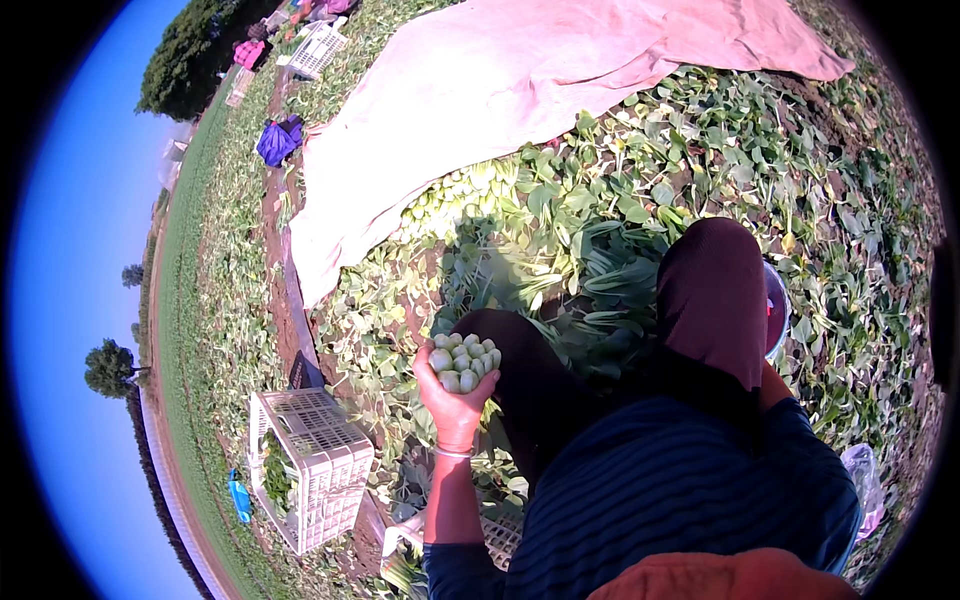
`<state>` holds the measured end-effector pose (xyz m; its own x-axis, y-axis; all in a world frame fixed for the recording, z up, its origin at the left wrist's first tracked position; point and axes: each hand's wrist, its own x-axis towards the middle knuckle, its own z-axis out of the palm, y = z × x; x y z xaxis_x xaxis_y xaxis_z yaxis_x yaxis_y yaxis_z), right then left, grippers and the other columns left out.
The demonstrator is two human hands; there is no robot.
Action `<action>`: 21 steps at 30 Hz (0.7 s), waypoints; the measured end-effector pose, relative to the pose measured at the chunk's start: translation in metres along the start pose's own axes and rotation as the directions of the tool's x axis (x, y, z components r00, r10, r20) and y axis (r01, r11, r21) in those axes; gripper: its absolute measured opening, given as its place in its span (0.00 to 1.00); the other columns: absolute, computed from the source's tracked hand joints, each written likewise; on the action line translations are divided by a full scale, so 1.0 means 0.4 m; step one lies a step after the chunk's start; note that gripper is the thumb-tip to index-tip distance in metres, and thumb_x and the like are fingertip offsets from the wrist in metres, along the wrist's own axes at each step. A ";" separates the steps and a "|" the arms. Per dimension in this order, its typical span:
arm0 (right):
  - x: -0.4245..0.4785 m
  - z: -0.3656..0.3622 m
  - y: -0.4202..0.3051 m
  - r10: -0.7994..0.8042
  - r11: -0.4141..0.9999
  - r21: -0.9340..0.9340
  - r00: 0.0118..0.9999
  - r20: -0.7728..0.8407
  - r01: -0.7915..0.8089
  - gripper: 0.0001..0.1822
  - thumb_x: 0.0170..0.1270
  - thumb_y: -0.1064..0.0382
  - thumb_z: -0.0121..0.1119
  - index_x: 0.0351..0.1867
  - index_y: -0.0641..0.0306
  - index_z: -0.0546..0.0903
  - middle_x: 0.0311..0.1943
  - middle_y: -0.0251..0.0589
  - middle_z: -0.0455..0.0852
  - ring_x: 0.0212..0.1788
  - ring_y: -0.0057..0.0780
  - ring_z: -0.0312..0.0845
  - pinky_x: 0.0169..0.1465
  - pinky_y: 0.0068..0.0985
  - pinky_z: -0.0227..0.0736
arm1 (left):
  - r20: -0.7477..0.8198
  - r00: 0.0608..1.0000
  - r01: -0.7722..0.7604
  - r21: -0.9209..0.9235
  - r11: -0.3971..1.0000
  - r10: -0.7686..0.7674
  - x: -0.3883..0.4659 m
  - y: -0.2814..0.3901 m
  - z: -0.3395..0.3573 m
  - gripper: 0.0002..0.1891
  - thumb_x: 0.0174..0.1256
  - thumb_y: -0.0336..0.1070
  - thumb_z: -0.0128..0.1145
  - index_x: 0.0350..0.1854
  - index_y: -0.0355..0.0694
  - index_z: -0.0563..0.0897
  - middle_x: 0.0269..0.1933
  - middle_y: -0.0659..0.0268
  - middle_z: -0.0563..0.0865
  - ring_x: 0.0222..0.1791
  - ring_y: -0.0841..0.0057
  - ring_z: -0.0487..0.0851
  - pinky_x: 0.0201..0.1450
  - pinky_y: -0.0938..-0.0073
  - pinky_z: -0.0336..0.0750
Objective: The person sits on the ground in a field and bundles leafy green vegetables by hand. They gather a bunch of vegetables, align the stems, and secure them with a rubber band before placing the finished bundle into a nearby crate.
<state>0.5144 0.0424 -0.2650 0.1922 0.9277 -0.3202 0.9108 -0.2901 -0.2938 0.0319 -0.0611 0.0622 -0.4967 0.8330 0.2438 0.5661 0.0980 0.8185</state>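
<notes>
My left hand [452,397] is closed around a bunch of leafy greens, likely bok choy [465,363]. Its rounded pale-green stem ends face up, beside my left knee. My right hand is out of view behind my right leg; only the forearm [774,385] shows. Near that leg stands a bucket [780,309], partly hidden by the knee. Before me, cut greens with long stalks [619,277] lie in shadow between and beyond my knees. Further off, a pile of greens with pale stem ends [457,196] lies partly under a pink cloth [480,82].
At the left a white plastic crate [334,457] lies on its side with leaves inside. Another crate [502,536] is partly hidden by my left arm. Loose leaves [847,292] cover the soil at right, near a clear plastic bag [862,480]. People [251,52] are far off.
</notes>
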 end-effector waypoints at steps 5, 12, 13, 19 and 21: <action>0.024 0.010 0.022 -0.021 0.996 -0.084 0.999 0.037 0.024 0.13 0.63 0.57 0.61 0.38 0.67 0.85 0.34 0.44 0.88 0.36 0.34 0.82 0.40 0.34 0.75 | 0.007 0.998 -0.071 0.121 0.990 0.070 -0.004 0.027 -0.008 0.49 0.35 0.30 0.81 0.65 0.30 0.67 0.57 0.54 0.80 0.58 0.63 0.79 0.65 0.62 0.72; 0.077 -0.041 0.088 -0.039 0.991 -0.129 0.999 0.007 0.040 0.12 0.64 0.60 0.60 0.37 0.68 0.85 0.32 0.40 0.87 0.34 0.29 0.80 0.40 0.31 0.75 | 0.002 1.000 0.028 -0.022 0.999 -0.028 -0.002 0.056 -0.008 0.48 0.35 0.34 0.81 0.64 0.30 0.68 0.57 0.55 0.79 0.56 0.66 0.81 0.61 0.66 0.75; 0.090 -0.055 0.104 -0.045 0.991 -0.128 0.999 -0.007 0.043 0.12 0.64 0.60 0.60 0.37 0.68 0.85 0.32 0.39 0.87 0.34 0.28 0.80 0.39 0.31 0.75 | -0.008 1.000 -0.009 0.010 1.000 0.009 -0.005 0.050 -0.008 0.48 0.35 0.34 0.81 0.64 0.30 0.67 0.56 0.55 0.80 0.56 0.66 0.81 0.61 0.66 0.75; 0.219 -0.204 0.149 -0.138 0.990 -0.053 0.970 -0.201 0.130 0.11 0.65 0.62 0.59 0.37 0.70 0.85 0.30 0.35 0.87 0.32 0.24 0.78 0.39 0.28 0.74 | -0.050 0.995 -0.077 0.071 0.995 0.081 -0.038 -0.017 -0.017 0.50 0.36 0.35 0.82 0.66 0.30 0.67 0.56 0.56 0.79 0.57 0.66 0.80 0.62 0.66 0.74; 0.270 -0.324 0.153 -0.191 0.968 0.080 0.903 -0.384 0.238 0.11 0.65 0.63 0.59 0.37 0.70 0.85 0.30 0.33 0.87 0.31 0.22 0.78 0.39 0.27 0.74 | -0.039 0.985 -0.165 0.125 0.978 0.171 -0.008 -0.001 0.005 0.49 0.36 0.35 0.81 0.65 0.30 0.67 0.56 0.57 0.79 0.56 0.65 0.80 0.61 0.67 0.75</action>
<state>0.6383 0.1554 -0.2008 0.1402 0.9837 0.1129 0.8983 -0.0784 -0.4324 0.0346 -0.0626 0.0602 -0.4181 0.8156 0.3999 0.7179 0.0269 0.6956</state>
